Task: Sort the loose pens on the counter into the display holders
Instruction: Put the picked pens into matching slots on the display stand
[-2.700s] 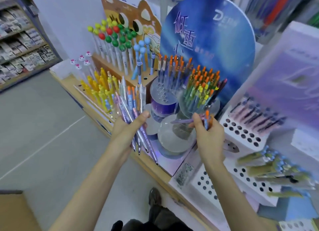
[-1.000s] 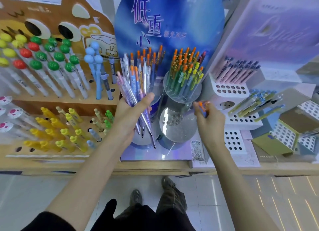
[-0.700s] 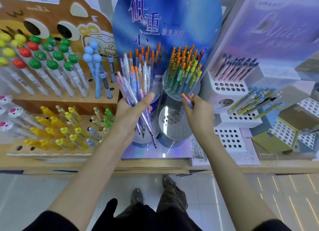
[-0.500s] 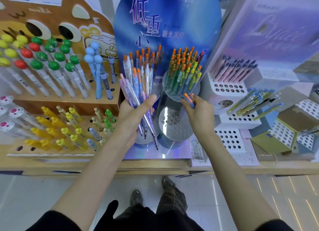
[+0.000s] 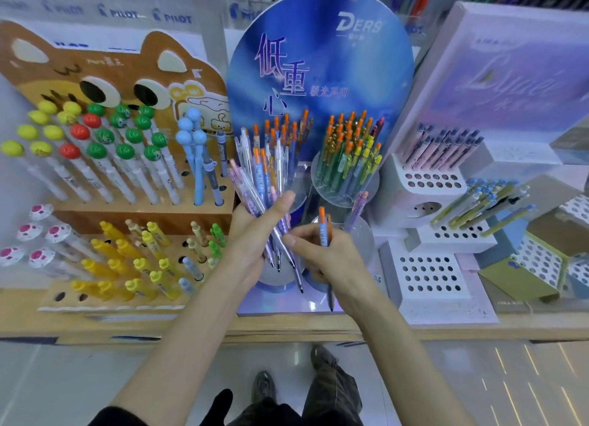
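Note:
My left hand (image 5: 255,231) grips a fanned bunch of pens (image 5: 255,183), purple, blue and clear, with its thumb pressed across them. My right hand (image 5: 325,250) is right beside it and holds an orange-capped blue pen (image 5: 323,229) upright, its tip poking out below the palm, while its thumb and forefinger reach to the lower ends of the bunch. Behind both hands stand round clear display holders: the upper right holder (image 5: 345,183) is full of orange- and yellow-capped pens, and a lower clear holder (image 5: 360,237) has one purple pen (image 5: 356,210) standing in it.
A blue round sign (image 5: 318,62) backs the holders. A wooden bear-faced rack (image 5: 105,177) with ball-topped and yellow pens fills the left. White perforated holders (image 5: 430,276) and a pink-pen block (image 5: 430,180) stand to the right. The counter edge (image 5: 414,328) runs below my arms.
My right hand has left the upper right holder, come down and left, and now meets the bunch in my left hand while holding an orange-capped pen. The left hand stayed in place.

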Motion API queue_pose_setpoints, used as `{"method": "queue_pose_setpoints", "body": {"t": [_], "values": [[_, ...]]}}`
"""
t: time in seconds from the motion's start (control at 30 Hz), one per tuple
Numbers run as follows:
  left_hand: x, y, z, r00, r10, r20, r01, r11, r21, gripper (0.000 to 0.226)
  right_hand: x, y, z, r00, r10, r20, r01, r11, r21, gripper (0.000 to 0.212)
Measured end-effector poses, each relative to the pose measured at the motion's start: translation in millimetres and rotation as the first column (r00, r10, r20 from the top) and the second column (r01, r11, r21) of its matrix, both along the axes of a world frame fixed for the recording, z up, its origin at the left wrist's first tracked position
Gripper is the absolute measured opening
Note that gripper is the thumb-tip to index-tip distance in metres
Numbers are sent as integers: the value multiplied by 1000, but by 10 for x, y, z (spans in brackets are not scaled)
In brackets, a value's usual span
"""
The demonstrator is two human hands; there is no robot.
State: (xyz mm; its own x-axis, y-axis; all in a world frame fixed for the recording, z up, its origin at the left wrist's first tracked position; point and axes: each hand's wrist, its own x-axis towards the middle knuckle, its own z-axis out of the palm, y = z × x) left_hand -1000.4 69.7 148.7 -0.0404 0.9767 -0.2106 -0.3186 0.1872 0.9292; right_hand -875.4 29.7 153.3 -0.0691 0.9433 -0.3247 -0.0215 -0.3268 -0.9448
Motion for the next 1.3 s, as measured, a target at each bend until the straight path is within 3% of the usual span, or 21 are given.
{"method": "queue_pose_setpoints", "body": {"t": [0.13, 0.23, 0.37, 0.43, 0.57, 0.77, 1.0, 1.13, 1.3], "values": [[-23, -3, -10, 999, -8, -34, 8, 1000, 8, 50, 3, 33, -44, 989, 42, -140, -55, 994, -90, 14], [-44, 38, -28, 998, 32, -63, -35, 998, -45, 55, 90, 37, -77, 994, 8, -111, -16, 997, -73, 18], [-106, 90, -127, 994, 29, -105, -36, 997, -66, 38, 392, 29, -117, 947, -318, 56, 311, 944, 108, 8], [-101, 81, -139, 994, 7, -112, -13, 998, -56, 31, 533, 67, -109, 902, -410, 139, 371, 897, 241, 4], [-39, 45, -141, 995, -28, -93, 22, 998, -64, 17, 637, 152, -171, 838, -449, 311, 283, 844, 456, 16], [-14, 10, -149, 996, -44, -75, 38, 996, -81, 9, 624, 80, -427, 786, -376, 490, 104, 862, 495, 32], [-21, -20, -134, 994, -72, -88, 65, 995, -77, 11, 669, 68, -461, 791, -337, 510, 20, 849, 529, 24], [-12, -35, -133, 994, -80, -77, 75, 994, -75, 11, 661, 42, -460, 771, -410, 487, 38, 794, 607, 47], [-14, -50, -129, 993, -91, -80, 86, 994, -68, 10, 693, 19, -494, 783, -435, 445, 111, 802, 587, 48]]}}
